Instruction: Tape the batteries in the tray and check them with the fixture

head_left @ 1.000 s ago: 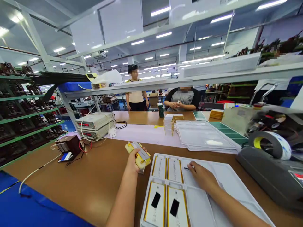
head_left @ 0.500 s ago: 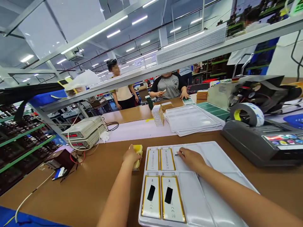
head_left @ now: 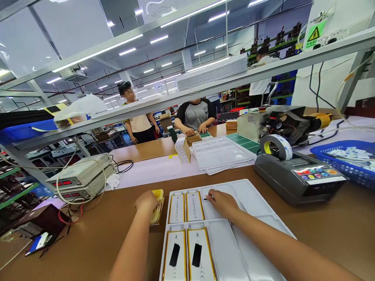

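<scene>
A white plastic tray [head_left: 258, 203] lies before me, with flat white pouch battery cells [head_left: 177, 208] edged in gold in its left compartments. The two nearer cells each bear a slanted piece of black tape [head_left: 197, 255]; the two farther ones show none. My right hand [head_left: 222, 203] is over the tray, just right of the farther cells, its fingers closed on a small black strip [head_left: 206, 199]. Left of the tray, my left hand [head_left: 147, 203] is curled over a yellow block [head_left: 158, 194] with a clear base. Its fingertips are partly hidden.
Behind the tray are stacked clear trays [head_left: 221, 154] and a pile of cells [head_left: 183, 150]. A tape dispenser [head_left: 295, 175] and blue basket [head_left: 348, 156] stand right, stacked instruments [head_left: 83, 175] with wires left. Across the bench sits a co-worker [head_left: 195, 117]; a shelf rail crosses overhead.
The view has swung right, so the bench things sit farther left. The seated co-worker's hands have come down to the pile of cells. My hands keep nearly the same places by the tray.
</scene>
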The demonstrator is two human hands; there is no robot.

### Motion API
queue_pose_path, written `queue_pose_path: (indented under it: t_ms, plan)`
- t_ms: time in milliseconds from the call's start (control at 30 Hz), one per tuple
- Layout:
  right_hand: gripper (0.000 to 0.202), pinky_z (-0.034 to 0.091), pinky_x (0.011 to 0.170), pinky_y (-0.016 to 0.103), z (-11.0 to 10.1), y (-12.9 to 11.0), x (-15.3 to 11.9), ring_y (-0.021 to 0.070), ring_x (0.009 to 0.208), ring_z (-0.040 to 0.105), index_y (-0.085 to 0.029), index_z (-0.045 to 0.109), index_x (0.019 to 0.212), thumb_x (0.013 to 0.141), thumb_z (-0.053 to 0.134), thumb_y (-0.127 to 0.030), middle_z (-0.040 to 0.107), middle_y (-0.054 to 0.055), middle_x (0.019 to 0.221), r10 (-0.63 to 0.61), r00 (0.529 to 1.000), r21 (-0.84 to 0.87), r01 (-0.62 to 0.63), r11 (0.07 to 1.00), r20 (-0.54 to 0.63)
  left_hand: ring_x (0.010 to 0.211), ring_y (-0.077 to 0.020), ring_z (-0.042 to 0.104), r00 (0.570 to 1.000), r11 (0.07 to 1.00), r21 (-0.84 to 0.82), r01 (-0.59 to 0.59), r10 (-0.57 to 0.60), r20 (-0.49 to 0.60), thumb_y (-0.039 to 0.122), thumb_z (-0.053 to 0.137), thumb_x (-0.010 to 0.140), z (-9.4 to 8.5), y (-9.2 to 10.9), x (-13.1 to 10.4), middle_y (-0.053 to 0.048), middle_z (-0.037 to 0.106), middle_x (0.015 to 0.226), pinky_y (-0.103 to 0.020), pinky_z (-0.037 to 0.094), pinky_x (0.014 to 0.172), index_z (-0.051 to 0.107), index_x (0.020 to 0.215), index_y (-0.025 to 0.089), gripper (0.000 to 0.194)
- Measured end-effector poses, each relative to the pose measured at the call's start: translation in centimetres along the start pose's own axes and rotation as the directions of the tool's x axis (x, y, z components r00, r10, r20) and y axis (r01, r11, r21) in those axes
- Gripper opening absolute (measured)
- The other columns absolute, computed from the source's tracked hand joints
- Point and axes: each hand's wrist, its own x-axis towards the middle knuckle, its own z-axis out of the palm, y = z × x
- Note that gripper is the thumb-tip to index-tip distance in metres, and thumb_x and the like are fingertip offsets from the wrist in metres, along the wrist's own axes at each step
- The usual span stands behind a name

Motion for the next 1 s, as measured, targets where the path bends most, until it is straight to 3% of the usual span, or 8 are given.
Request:
queue_pose_path:
  t_ms: [100,200,267,367,500,600,767,1000]
  plan:
    - [0.027,0.027,0.052,0.025,0.1,0.1,0.0,0.0159,0.072,0.055,-0.022,0.051,0.08,0.085,0.027,-0.035,0.062,0.0,0.083,-0.008,1.0,0.0,0.008,1.0,0.001,0.091,-0.0448,0.049,0.996,0.998,0.054,0.024,-0.02,-0.083,0.028,0.073,0.037,-1.2,0.4,-1.3,-0.017,0.06,0.08,-0.056,0.031,0.071,0.05,0.062,0.019,0.035]
    - [0.029,0.026,0.052,0.025,0.0,0.1,0.0,0.0159,0.072,0.055,-0.022,0.05,0.08,0.086,0.025,-0.035,0.063,0.0,0.083,-0.007,1.0,-0.01,0.007,1.0,-0.004,0.087,-0.0338,0.054,0.991,0.957,-0.274,-0.093,0.064,-0.115,0.04,0.068,0.048,-0.9,0.7,-3.4,-0.011,0.059,0.085,-0.046,0.039,0.072,0.054,0.082,0.021,0.042]
    - [0.028,0.026,0.052,0.025,0.0,0.1,-0.1,0.0158,0.071,0.055,-0.023,0.05,0.082,0.086,0.025,-0.035,0.063,0.0,0.082,0.014,1.0,-0.02,-0.014,1.0,-0.005,0.074,-0.0251,0.057,0.987,0.722,-0.692,-0.015,0.12,0.105,0.042,0.065,0.054,0.6,0.9,-4.8,-0.007,0.059,0.078,-0.037,0.043,0.065,0.053,0.088,0.02,0.042]
    - [0.027,0.027,0.052,0.025,-0.3,-0.1,-0.3,0.015,0.07,0.055,-0.023,0.05,0.083,0.086,0.026,-0.034,0.063,0.0,0.081,0.02,0.999,-0.039,-0.021,0.999,-0.032,0.06,-0.0191,0.057,0.862,0.314,-0.89,0.331,0.282,0.421,0.045,0.056,0.062,3.9,1.1,-6.1,-0.004,0.057,0.064,-0.033,0.046,0.055,0.051,0.083,0.018,0.035]
    - [0.024,0.03,0.056,0.024,-1.6,-1.2,-1.3,0.0133,0.071,0.054,-0.023,0.051,0.086,0.086,0.029,-0.031,0.062,0.0,0.081,-0.098,0.992,-0.09,0.091,0.992,-0.079,0.063,-0.02,0.059,0.824,0.081,-0.896,0.437,0.363,0.435,0.041,0.052,0.067,6.7,0.8,-6.1,-0.004,0.058,0.062,-0.033,0.048,0.055,0.052,0.082,0.017,0.028]
    - [0.02,0.028,0.053,0.024,-3.5,-2.7,-3.3,0.0137,0.068,0.054,-0.023,0.053,0.082,0.083,0.035,-0.032,0.062,-0.001,0.077,-0.19,0.977,-0.153,0.203,0.967,0.1,0.065,-0.0186,0.058,0.815,-0.049,-0.885,0.462,0.417,0.402,0.043,0.049,0.071,7.1,0.5,-5.6,-0.003,0.059,0.066,-0.034,0.049,0.058,0.053,0.09,0.019,0.031]
    - [0.018,0.031,0.054,0.026,-5.3,-5.1,-7.2,0.0176,0.07,0.056,-0.02,0.055,0.078,0.08,0.037,-0.023,0.062,0.005,0.077,-0.156,0.896,-0.336,0.312,0.889,0.417,0.057,-0.0177,0.057,0.793,-0.093,-0.85,0.518,0.425,0.437,0.049,0.043,0.074,7.0,0.9,-5.3,-0.005,0.06,0.069,-0.031,0.047,0.049,0.052,0.098,0.017,0.041]
    - [0.027,0.037,0.061,0.028,-3.6,-8.1,-9.9,0.0217,0.078,0.056,-0.013,0.055,0.09,0.075,0.035,-0.005,0.06,0.014,0.085,-0.013,0.889,-0.487,0.263,0.833,0.458,0.059,-0.0183,0.057,0.778,-0.123,-0.839,0.53,0.464,0.423,0.042,0.048,0.073,7.7,0.7,-5.0,-0.005,0.057,0.066,-0.033,0.048,0.052,0.053,0.089,0.014,0.032]
